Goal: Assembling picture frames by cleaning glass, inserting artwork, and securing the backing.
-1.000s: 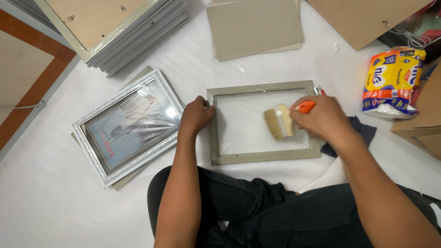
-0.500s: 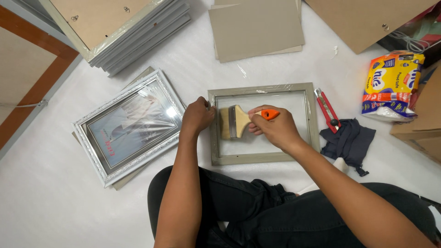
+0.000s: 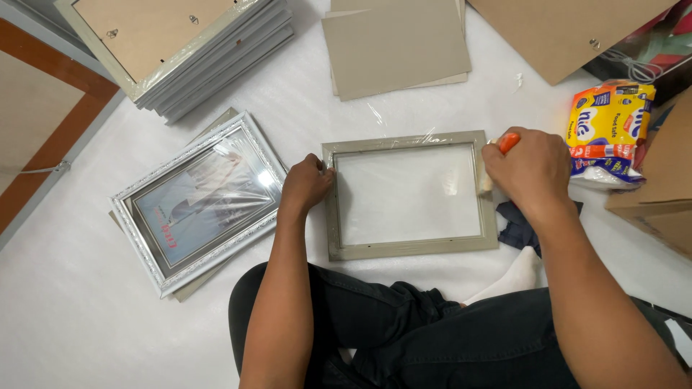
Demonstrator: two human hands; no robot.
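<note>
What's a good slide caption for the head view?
Left hand steadies grey picture frame; right hand holds orange-handled brush at its edge.
</note>
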